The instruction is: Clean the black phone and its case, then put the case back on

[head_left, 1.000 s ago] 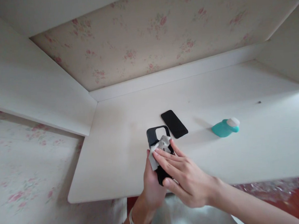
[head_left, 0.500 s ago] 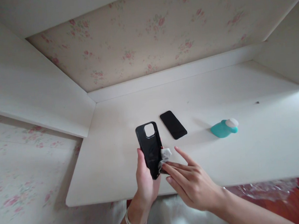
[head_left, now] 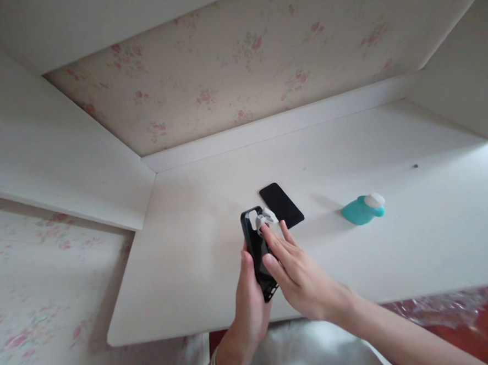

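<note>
My left hand (head_left: pixel 249 292) is closed around a black phone case (head_left: pixel 256 253), held tilted above the desk with its inner side facing me. The case has a large camera cutout at its top. A crumpled white wipe (head_left: pixel 266 218) is pressed by the fingertips of my right hand (head_left: pixel 301 275) against the upper right part of the case, near the cutout. Just behind, a black phone (head_left: pixel 284 203) lies flat on the desk, its lower end partly hidden by my right fingers.
A teal bottle with a white top (head_left: pixel 362 210) is on the white desk (head_left: pixel 183 274), to the right of the phone. A small dark bit (head_left: pixel 415 166) lies farther right. Clear plastic wrapping (head_left: pixel 450 307) shows below the desk's front edge. Side panels and a flowered wall enclose the desk.
My right hand and the wipe have moved up from the case's lower right edge to near its camera cutout. My left hand has shifted the case right and turned it.
</note>
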Motion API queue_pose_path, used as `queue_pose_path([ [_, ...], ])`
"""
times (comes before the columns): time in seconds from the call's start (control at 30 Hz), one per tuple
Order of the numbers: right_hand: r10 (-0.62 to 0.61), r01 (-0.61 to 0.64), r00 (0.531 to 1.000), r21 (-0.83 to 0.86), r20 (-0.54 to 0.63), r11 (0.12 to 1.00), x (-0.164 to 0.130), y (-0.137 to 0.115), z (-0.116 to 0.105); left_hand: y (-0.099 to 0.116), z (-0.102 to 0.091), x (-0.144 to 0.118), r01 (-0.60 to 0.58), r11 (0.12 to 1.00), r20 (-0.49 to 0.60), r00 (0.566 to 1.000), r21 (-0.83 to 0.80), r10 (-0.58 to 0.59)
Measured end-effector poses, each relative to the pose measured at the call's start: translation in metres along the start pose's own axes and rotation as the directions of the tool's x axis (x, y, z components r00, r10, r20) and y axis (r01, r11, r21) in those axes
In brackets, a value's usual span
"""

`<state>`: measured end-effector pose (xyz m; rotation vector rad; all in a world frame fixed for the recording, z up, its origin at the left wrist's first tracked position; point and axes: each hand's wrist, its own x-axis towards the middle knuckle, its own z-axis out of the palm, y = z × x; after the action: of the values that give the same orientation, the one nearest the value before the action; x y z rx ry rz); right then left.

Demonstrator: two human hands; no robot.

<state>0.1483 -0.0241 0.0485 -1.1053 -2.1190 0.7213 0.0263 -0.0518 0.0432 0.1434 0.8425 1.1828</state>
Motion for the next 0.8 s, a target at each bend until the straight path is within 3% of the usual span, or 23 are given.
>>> queue_pose_path([
  [0.17, 0.062, -0.058, 0.988, 0.028, -0.140, 0.998, 0.012, 0.010, -0.004, -0.006, -0.006, -0.002, 0.052, 0.999, -0.026, 0.998, 0.002, -0.051],
  [0.3, 0.065, -0.053, 0.939, 0.046, -0.338, 0.998, 0.009, 0.016, 0.004, -0.006, -0.008, -0.003, 0.120, 0.993, -0.012, 0.993, 0.017, -0.120],
  [0.47, 0.140, -0.097, 0.883, 0.118, -0.448, 0.988, 0.002, 0.020, 0.009, -0.008, -0.009, -0.002, 0.085, 0.989, 0.050, 0.995, 0.123, -0.092],
  [0.67, 0.209, -0.110, 0.850, 0.225, -0.484, 0.968, 0.001, 0.026, 0.006, -0.008, -0.004, -0.004, 0.004, 0.969, 0.128, 0.991, 0.249, -0.037],
  [0.8, 0.281, -0.135, 0.864, 0.346, -0.418, 0.929, 0.000, 0.020, -0.001, -0.007, -0.002, -0.005, -0.104, 0.936, 0.215, 0.976, 0.336, 0.031],
])
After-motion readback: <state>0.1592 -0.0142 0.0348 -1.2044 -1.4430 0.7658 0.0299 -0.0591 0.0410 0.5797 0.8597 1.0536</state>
